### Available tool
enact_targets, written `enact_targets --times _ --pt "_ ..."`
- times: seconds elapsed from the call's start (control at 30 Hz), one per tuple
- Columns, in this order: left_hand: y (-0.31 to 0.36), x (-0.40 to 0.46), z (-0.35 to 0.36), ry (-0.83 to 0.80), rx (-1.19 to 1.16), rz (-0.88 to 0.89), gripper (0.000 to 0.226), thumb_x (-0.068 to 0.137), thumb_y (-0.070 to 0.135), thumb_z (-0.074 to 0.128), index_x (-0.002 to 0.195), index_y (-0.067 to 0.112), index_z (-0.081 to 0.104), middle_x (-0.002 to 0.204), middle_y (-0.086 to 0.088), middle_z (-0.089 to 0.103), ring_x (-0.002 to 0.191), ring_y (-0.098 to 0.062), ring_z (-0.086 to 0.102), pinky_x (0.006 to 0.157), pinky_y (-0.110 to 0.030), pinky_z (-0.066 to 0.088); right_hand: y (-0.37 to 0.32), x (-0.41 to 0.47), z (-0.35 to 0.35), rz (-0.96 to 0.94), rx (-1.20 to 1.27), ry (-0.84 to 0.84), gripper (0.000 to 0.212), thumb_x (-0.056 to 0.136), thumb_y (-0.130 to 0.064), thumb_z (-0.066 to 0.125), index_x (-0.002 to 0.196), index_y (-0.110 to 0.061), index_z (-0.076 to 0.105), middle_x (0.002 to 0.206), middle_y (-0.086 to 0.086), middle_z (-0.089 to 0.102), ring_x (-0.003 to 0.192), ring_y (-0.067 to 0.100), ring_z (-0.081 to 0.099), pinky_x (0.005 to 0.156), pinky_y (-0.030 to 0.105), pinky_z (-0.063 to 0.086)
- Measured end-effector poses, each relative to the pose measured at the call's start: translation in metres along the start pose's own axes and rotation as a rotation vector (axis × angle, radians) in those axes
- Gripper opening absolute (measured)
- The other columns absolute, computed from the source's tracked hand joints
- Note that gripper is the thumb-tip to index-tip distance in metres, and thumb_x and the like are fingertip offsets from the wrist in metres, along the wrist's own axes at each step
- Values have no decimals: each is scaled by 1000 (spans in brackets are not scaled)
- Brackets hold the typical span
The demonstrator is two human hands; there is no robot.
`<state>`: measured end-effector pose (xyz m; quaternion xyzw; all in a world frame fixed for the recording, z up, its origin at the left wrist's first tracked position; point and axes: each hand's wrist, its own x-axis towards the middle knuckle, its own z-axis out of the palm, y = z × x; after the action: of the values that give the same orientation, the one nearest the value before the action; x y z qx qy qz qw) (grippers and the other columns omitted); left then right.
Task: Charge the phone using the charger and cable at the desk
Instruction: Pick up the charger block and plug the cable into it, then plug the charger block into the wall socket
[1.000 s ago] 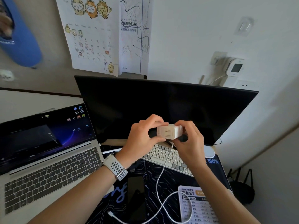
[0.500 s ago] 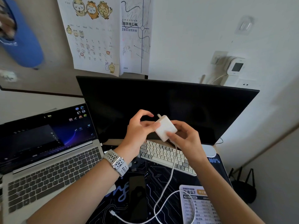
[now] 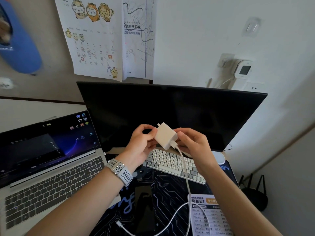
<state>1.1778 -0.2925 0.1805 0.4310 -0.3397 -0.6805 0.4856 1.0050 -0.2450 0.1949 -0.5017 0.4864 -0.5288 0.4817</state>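
A white charger block (image 3: 165, 135) is held up in front of the dark monitor, prongs pointing up-left. My left hand (image 3: 142, 147) grips its left side. My right hand (image 3: 193, 143) pinches the plug end of the white cable (image 3: 187, 186), which sits in the charger's lower face. The cable hangs down, loops over the desk mat, and its free connector (image 3: 118, 224) lies near the front edge. The black phone (image 3: 144, 204) lies face up on the mat beneath my forearms.
A big dark monitor (image 3: 170, 114) stands behind, a white keyboard (image 3: 170, 163) below it, an open laptop (image 3: 47, 159) on the left. A wall socket (image 3: 254, 87) shows at right above the monitor, beside a plugged white device (image 3: 242, 70). A printed card (image 3: 209, 217) lies front right.
The charger turned from lying sideways to tilted with its prongs up-left. My right hand shifted down to the cable plug at the charger's lower face.
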Motion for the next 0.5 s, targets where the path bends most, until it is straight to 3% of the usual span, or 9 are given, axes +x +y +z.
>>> enact_targets --times 0.13,0.33,0.5 --pt "3 -2 8 -13 106 115 12 87 11 64 97 14 59 90 -12 72 78 -24 68 65 -31 52 1 -1 -1 11 -69 27 16 87 -16 69 98 -27 70 81 -3 74 79 11 73 64 17 56" --pt "11 -1 26 -127 230 222 27 70 23 75 93 19 62 81 -7 74 89 -26 68 79 -42 50 -8 -9 -14 31 -36 27 27 87 -6 67 107 -25 66 85 -5 75 79 12 74 64 18 56" --pt "21 -7 48 -379 237 311 26 66 25 78 88 22 65 80 0 71 84 -18 66 71 -29 52 -23 -24 -29 -55 -61 90 32 88 0 63 116 -15 64 102 6 73 90 16 72 73 24 57"
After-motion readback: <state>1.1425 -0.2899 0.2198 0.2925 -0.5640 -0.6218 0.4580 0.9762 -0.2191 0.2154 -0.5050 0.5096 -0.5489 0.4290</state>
